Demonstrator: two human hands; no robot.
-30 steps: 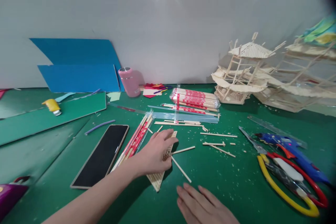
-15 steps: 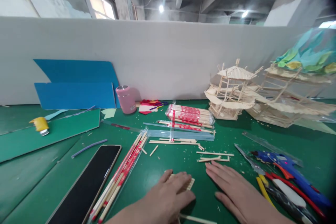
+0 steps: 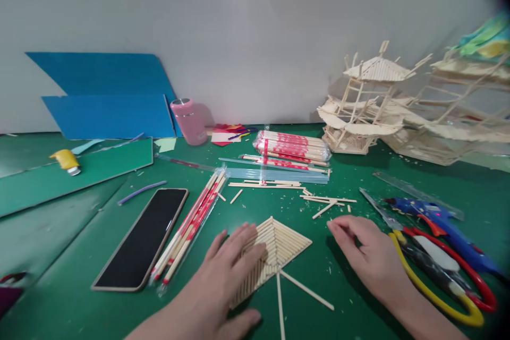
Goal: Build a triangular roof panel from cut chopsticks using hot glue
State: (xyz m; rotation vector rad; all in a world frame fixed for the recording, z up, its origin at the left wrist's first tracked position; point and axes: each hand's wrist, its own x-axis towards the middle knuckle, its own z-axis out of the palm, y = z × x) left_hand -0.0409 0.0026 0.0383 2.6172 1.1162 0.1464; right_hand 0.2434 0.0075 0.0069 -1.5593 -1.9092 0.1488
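My left hand point(image 3: 233, 271) lies with its fingers spread on a roof-shaped panel of thin wooden sticks point(image 3: 285, 244), covering part of its left side. Two bare sticks point(image 3: 306, 289) stretch from the panel's lower middle toward me. To the right of the panel, my right hand point(image 3: 368, 255) is closed in a pinch, thumb against index finger, just above the table. Whatever is between those fingertips is too small to make out. A few loose cut sticks point(image 3: 324, 200) lie just beyond my right hand.
At right are a blue glue gun point(image 3: 434, 210), scissors point(image 3: 378, 207) and pliers with yellow handles point(image 3: 438, 303). Packed sticks point(image 3: 195, 223) and a phone point(image 3: 143, 239) lie at left. A stick pagoda model point(image 3: 358, 111), bundled sticks point(image 3: 292, 147) and a pink cup point(image 3: 189, 122) stand behind.
The view has tilted down. My left hand shows more of the stick panel. My right hand has gone from flat to a pinch, and the loose sticks near it lie differently.
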